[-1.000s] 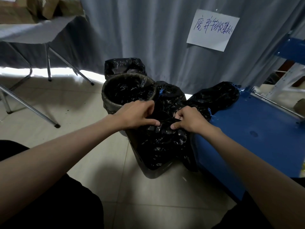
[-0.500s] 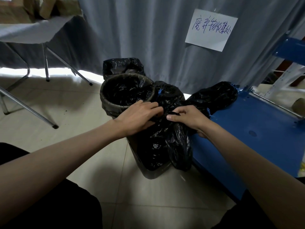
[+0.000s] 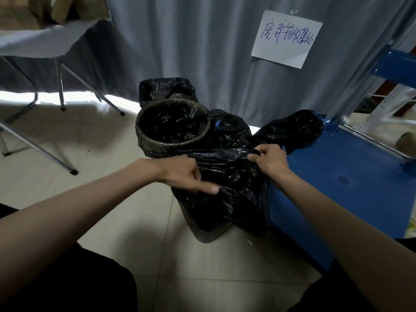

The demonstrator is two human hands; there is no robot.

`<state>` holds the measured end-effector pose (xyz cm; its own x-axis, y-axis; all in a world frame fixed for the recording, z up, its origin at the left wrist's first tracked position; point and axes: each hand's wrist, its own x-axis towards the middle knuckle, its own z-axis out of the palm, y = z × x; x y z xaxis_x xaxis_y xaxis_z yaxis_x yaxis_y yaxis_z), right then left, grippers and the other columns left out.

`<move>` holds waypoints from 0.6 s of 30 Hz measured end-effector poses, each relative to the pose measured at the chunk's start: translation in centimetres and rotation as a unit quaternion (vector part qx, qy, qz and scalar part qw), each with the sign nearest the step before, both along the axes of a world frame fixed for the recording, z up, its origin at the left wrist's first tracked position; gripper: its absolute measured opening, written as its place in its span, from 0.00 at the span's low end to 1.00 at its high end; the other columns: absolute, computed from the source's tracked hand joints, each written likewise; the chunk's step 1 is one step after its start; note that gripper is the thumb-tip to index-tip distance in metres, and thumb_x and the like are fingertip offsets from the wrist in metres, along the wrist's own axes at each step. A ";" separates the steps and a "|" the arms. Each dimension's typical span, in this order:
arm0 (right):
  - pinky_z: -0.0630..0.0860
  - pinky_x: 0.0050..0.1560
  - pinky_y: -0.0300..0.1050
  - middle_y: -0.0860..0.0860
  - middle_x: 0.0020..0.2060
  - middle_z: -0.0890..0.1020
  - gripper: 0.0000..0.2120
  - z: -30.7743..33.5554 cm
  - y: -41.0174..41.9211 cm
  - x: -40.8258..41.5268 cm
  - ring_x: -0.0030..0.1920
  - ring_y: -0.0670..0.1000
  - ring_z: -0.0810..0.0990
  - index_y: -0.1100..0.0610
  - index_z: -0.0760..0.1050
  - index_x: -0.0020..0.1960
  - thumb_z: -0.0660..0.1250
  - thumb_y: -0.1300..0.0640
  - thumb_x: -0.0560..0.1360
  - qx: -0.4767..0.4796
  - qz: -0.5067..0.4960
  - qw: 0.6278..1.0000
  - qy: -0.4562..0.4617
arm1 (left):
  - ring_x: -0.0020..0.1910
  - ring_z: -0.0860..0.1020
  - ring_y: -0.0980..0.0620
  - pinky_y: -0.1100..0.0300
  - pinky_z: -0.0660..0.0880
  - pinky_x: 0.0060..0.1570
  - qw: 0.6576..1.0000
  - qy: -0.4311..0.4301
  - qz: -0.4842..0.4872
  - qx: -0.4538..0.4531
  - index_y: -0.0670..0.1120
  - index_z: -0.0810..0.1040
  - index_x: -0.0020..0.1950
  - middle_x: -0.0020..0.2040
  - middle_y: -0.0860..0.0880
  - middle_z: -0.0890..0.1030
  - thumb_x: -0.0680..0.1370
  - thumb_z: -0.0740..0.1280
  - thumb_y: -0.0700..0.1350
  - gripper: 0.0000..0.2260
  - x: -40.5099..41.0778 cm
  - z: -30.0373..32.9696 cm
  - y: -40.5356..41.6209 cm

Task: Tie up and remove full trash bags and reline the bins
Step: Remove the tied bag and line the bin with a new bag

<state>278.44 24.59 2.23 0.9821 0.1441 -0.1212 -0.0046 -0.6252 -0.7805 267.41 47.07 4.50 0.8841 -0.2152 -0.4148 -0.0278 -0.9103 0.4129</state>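
A black trash bag is stretched over a grey bin on the floor in front of me. My left hand grips the bag's near left edge, thumb pointing right. My right hand pinches the bag's far right edge and holds it taut. Behind them stands a round bin lined with a black bag. A tied full black bag lies on the blue platform, and another full bag sits between it and the round bin.
A blue platform stands right of the bin, with blue and white shelving behind it. A third black-lined bin is at the grey curtain, which carries a paper sign. Folding table legs stand to the left.
My hands have moved apart from the bunched bag. The bag now spreads wide between them, the right hand further right and up, the left hand nearer to me.
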 end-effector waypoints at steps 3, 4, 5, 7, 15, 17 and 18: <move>0.71 0.45 0.35 0.52 0.44 0.81 0.04 0.4 0.5 -0.7 0.47 0.48 0.78 0.59 0.81 0.44 0.74 0.58 0.74 0.003 0.036 0.999 0.003 | 0.37 0.79 0.55 0.60 0.75 0.39 0.986 -0.155 0.052 -0.029 0.49 0.80 0.40 0.35 0.55 0.80 0.74 0.62 0.69 0.23 1.5 0.5 0.7; 0.70 0.40 0.32 0.51 0.41 0.80 0.05 0.6 0.7 -0.9 0.43 0.46 0.77 0.60 0.81 0.45 0.74 0.58 0.73 0.004 0.055 0.998 0.001 | 0.41 0.79 0.53 0.58 0.75 0.41 0.976 -0.211 0.055 -0.016 0.49 0.78 0.44 0.40 0.54 0.79 0.75 0.65 0.64 0.18 2.0 0.4 0.8; 0.69 0.37 0.31 0.49 0.38 0.79 0.06 0.8 0.8 -1.1 0.41 0.44 0.76 0.61 0.81 0.45 0.75 0.58 0.73 0.007 0.071 0.997 -0.001 | 0.44 0.78 0.53 0.56 0.74 0.44 0.969 -0.242 0.055 -0.004 0.49 0.77 0.49 0.45 0.53 0.79 0.75 0.68 0.59 0.14 2.5 0.2 0.7; 0.68 0.39 0.33 0.46 0.35 0.77 0.06 0.9 1.2 -1.5 0.41 0.43 0.74 0.59 0.82 0.43 0.76 0.57 0.72 0.011 0.096 0.995 -0.005 | 0.49 0.76 0.53 0.55 0.74 0.50 0.968 -0.244 0.058 0.019 0.50 0.74 0.59 0.55 0.52 0.78 0.74 0.72 0.52 0.17 3.4 -0.4 0.4; 0.65 0.37 0.28 0.44 0.34 0.76 0.04 0.8 -0.2 -1.9 0.38 0.39 0.72 0.57 0.81 0.44 0.72 0.57 0.75 -0.018 0.095 0.995 -0.031 | 0.49 0.80 0.51 0.58 0.76 0.51 0.992 -0.100 0.080 -0.013 0.50 0.79 0.56 0.47 0.52 0.82 0.69 0.78 0.48 0.17 6.7 -3.5 -1.3; 0.67 0.38 0.33 0.45 0.33 0.75 0.05 0.6 -1.0 -1.7 0.39 0.41 0.72 0.57 0.81 0.43 0.70 0.57 0.77 -0.022 0.080 0.996 -0.027 | 0.40 0.79 0.55 0.64 0.73 0.41 0.990 -0.091 0.095 -0.059 0.49 0.81 0.47 0.38 0.54 0.82 0.68 0.79 0.46 0.11 7.3 -3.1 -1.9; 0.67 0.40 0.36 0.45 0.33 0.75 0.06 0.6 -1.4 -1.6 0.40 0.44 0.73 0.58 0.81 0.44 0.69 0.58 0.78 -0.028 0.070 0.997 -0.027 | 0.35 0.78 0.55 0.64 0.72 0.38 0.985 -0.105 0.112 -0.079 0.48 0.80 0.44 0.37 0.53 0.81 0.68 0.79 0.45 0.10 7.6 -2.8 -2.1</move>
